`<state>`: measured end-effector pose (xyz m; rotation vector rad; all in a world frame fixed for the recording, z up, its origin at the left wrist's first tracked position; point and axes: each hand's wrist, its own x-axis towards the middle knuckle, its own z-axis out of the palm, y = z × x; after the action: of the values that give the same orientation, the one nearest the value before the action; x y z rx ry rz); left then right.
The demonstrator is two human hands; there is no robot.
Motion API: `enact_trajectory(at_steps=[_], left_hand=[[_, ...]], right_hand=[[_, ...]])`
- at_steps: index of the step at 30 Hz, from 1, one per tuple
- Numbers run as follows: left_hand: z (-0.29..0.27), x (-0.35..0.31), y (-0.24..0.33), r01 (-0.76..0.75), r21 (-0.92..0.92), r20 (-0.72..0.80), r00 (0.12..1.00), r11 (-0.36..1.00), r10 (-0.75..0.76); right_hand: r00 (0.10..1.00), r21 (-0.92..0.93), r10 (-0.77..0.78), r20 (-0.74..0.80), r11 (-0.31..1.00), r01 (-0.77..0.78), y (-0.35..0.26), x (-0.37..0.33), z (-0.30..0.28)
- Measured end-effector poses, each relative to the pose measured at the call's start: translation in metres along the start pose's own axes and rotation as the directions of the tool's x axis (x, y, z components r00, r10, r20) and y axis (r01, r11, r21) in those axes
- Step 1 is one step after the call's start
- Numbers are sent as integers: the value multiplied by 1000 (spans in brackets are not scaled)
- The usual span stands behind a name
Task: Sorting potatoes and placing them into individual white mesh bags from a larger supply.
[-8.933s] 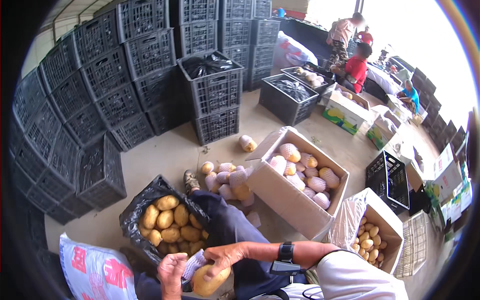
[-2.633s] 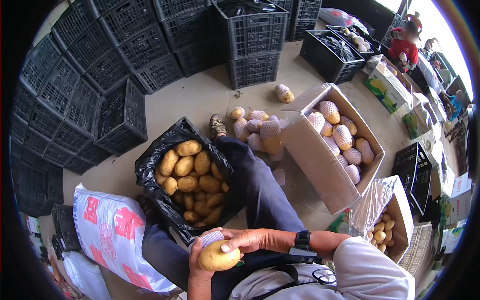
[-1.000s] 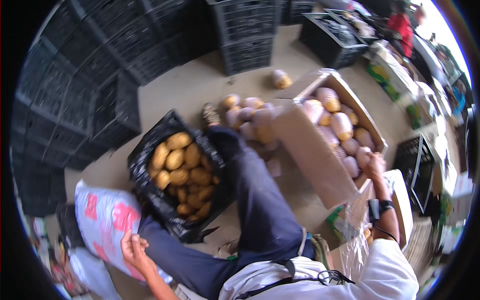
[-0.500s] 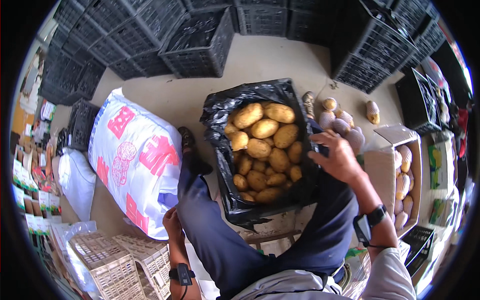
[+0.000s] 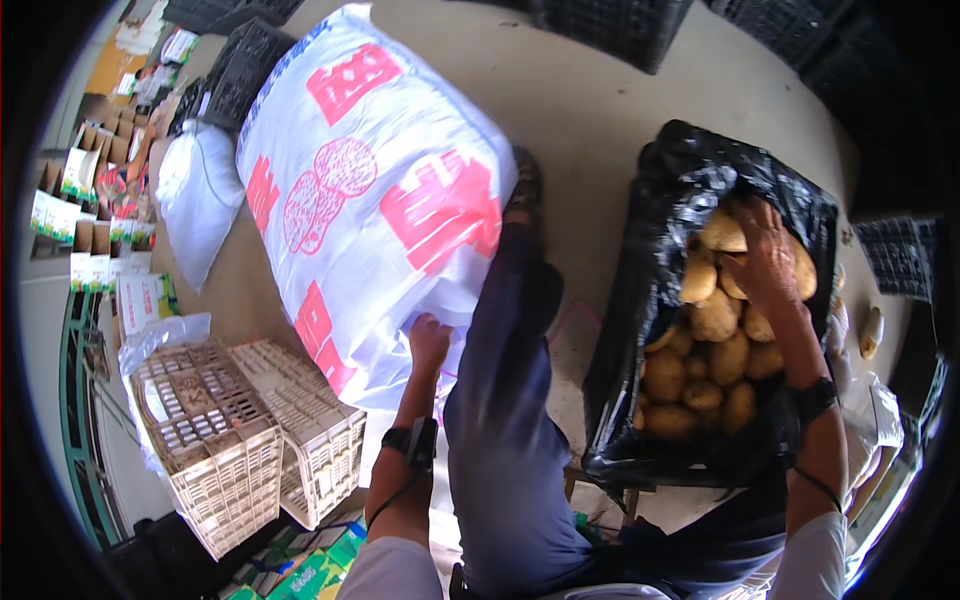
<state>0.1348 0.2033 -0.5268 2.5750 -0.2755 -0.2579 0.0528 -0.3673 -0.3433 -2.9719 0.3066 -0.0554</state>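
A black crate lined with black plastic (image 5: 625, 340) stands at the right, heaped with yellow-brown potatoes (image 5: 715, 318). My right hand (image 5: 772, 262) is down among the upper potatoes, its thumb and fingers around one of them; the palm side is hidden. A big white sack with red and blue print (image 5: 400, 140) lies on the left beside my leg. At its near, crumpled mouth is my left hand (image 5: 430, 342), fingers curled closed against the white plastic. Whatever those fingers hold is hidden.
Beige plastic crates (image 5: 215, 430) stand at the lower left. A smaller white sack (image 5: 197, 195) and a black crate (image 5: 250, 65) lie beyond. At the right edge, net-wrapped potatoes (image 5: 872, 332) rest on the floor. Black crates (image 5: 610, 25) line the back.
The view has swung left. My right hand has gone from beside the crate's right edge onto the potatoes. My left hand has moved from beside my knee to the sack's mouth.
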Motion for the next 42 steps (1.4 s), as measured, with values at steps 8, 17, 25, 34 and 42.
enact_trajectory(at_steps=[8,17,25,34,42], left_hand=[[27,22,-49,277,181,-126,958,944,-257],[80,11,-3,246,-440,-343,843,864,-415],[-29,-51,58,459,-644,123,852,612,-509],[-180,-103,199,53,-648,9,998,760,-62],[-232,-114,338,-269,-648,27,927,713,375]], right_hand=[[992,-100,124,-29,987,-127,-11,17,36],[984,-111,163,77,982,-154,-14,19,26],[838,467,518,174,706,-533,-14,-1,-51],[955,883,20,296,375,-282,-83,-132,-163],[924,932,-379,49,349,94,-126,-193,-214]])
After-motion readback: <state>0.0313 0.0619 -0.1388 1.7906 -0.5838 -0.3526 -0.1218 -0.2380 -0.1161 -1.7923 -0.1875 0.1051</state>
